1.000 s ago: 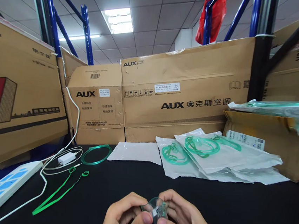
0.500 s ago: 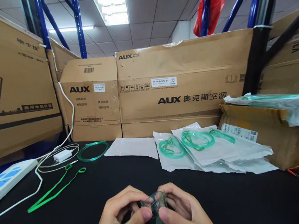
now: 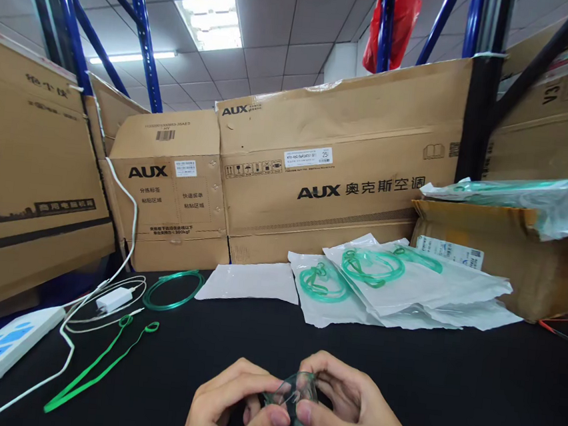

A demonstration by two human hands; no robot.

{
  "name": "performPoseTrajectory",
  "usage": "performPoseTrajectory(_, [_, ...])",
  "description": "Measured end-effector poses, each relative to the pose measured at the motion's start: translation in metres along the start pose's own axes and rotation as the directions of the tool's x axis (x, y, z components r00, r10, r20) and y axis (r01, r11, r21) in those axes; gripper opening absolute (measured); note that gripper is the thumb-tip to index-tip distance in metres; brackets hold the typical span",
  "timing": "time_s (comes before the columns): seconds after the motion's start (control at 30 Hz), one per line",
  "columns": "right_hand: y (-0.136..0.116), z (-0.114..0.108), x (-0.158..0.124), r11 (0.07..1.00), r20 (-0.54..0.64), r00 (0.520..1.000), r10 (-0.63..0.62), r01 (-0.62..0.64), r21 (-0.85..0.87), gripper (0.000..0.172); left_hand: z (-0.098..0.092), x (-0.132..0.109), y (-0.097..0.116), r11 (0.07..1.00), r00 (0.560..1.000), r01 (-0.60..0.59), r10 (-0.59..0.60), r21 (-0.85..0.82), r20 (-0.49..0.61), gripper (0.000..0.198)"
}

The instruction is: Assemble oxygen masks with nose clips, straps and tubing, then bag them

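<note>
A clear, green-tinted oxygen mask (image 3: 300,423) is held between both hands low in the middle of the head view, above the black table. My left hand (image 3: 233,402) pinches its left edge between thumb and fingers. My right hand (image 3: 346,406) grips the other side, its thumb pressed on the front and fingers curled behind. Part of the mask is covered by the fingers. To the left lies a green elastic strap (image 3: 90,378) with looped ends, and beyond it a coil of green tubing (image 3: 171,290).
White pouches with green tubing (image 3: 407,285) lie at the back right, beside a flat white pouch (image 3: 250,281). A power strip (image 3: 0,340), a white cable and a white adapter (image 3: 113,299) are at the left. Cardboard boxes (image 3: 313,222) wall the back. Another pouch tops an open carton (image 3: 505,261).
The mask has turned slightly between my fingers, and my right thumb has shifted a little left on it. The whole view has moved slightly.
</note>
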State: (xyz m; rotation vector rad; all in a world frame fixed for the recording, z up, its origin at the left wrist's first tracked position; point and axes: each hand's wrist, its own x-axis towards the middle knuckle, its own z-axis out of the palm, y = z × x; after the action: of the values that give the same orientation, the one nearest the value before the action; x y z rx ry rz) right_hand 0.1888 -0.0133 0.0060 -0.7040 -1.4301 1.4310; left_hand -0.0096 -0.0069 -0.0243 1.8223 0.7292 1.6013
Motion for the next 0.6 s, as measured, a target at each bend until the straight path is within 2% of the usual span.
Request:
performPoseTrajectory(0.07, [-0.001,0.000,0.000,1.000,-0.003,1.000,-0.013,0.013,-0.007,0.036,-0.003,0.001,-0.001,1.000,1.000,-0.020,0.020,0.015,0.008,0.017])
performPoseTrajectory(0.23, [0.004,-0.002,0.001,0.999,-0.013,0.999,-0.037,0.036,-0.015,0.032,-0.016,0.004,-0.007,0.989,0.978,-0.122,0.104,0.088,0.181,0.021])
performPoseTrajectory(0.43, [0.017,-0.010,0.006,0.996,-0.015,0.997,-0.082,0.081,-0.044,0.038,-0.018,0.003,-0.010,0.984,0.974,-0.139,0.115,0.113,0.194,0.022])
performPoseTrajectory(0.6, [0.014,-0.007,0.004,0.997,-0.061,0.995,-0.074,0.074,0.001,0.038,-0.020,0.003,-0.010,0.977,0.966,-0.157,0.122,0.145,0.227,0.024])
